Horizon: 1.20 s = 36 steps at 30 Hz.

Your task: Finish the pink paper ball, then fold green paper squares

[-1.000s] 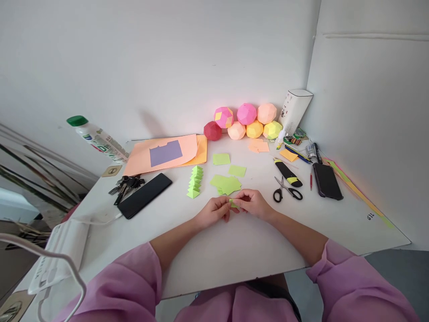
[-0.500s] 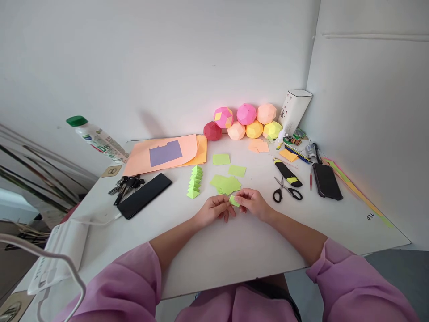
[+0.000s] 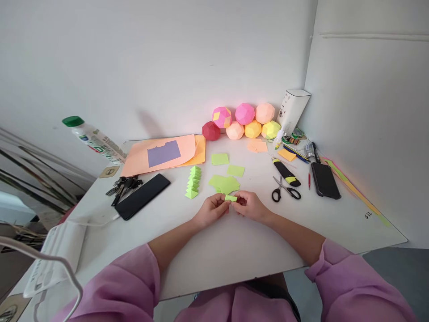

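Note:
A small green paper piece [image 3: 231, 198] is pinched from both sides, its long edge lying crosswise. My left hand [image 3: 212, 211] grips its left end between thumb and fingers; my right hand [image 3: 250, 206] grips the right end. Just beyond the fingers lies a loose pile of green paper rectangles [image 3: 225, 183]. Two single green sheets, one nearer [image 3: 236, 170] and one farther [image 3: 220, 158], rest behind the pile. To the left stands a row of folded green paper units [image 3: 193, 182], nested together. Whether the held paper has a crease is too small to tell.
Scissors [image 3: 285, 189] and a utility knife [image 3: 286, 172] lie right of my hands. Folded paper balls [image 3: 245, 114] are stacked against the wall. Left are a black phone [image 3: 143, 197], keys [image 3: 124, 188] and peach paper [image 3: 137, 156]. Another phone [image 3: 325, 180] lies at right.
The green paper has turned from upright and slanted to lying crosswise between my fingers. My hands have drawn closer together, and the right thumb has moved down to the paper's lower edge.

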Each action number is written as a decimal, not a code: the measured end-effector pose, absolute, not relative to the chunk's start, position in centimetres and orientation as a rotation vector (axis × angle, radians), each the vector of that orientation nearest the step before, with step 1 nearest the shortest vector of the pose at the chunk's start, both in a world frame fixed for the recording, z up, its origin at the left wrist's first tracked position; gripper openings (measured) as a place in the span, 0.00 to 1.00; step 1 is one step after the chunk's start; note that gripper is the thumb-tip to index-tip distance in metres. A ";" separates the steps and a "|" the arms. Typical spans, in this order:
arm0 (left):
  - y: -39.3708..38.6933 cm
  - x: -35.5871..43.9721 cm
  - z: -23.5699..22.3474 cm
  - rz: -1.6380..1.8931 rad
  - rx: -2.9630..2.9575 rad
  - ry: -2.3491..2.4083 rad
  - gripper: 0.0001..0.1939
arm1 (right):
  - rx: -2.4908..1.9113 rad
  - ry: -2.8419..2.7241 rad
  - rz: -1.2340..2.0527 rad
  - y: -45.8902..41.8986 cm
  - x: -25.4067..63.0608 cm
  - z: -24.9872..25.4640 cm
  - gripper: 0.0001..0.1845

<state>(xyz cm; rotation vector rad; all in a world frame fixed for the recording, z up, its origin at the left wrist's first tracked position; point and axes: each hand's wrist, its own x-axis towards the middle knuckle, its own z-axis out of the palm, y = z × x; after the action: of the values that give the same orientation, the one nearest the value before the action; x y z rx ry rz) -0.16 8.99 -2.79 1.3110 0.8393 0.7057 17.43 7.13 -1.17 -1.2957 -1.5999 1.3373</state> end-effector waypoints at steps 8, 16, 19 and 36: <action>8.8 -0.1 -2.7 0.697 1.320 0.848 0.20 | -1.317 -1.585 1.359 7.1 17.3 -1.2 0.02; 9.2 -0.2 -2.7 0.737 1.175 0.804 0.21 | -1.252 -1.560 1.399 7.2 17.8 -1.0 0.06; 9.3 -0.3 -2.8 0.733 1.181 0.787 0.21 | -1.233 -1.577 1.397 7.2 17.9 -1.0 0.06; 9.7 -0.6 -3.2 0.818 1.119 0.769 0.16 | -0.987 -1.868 0.623 7.7 17.8 -2.7 0.03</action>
<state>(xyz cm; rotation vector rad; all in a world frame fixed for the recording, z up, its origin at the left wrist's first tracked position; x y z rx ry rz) -0.58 9.68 -3.16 1.1194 0.7688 0.8178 17.78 7.72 -2.70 -0.9874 -1.8680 0.6234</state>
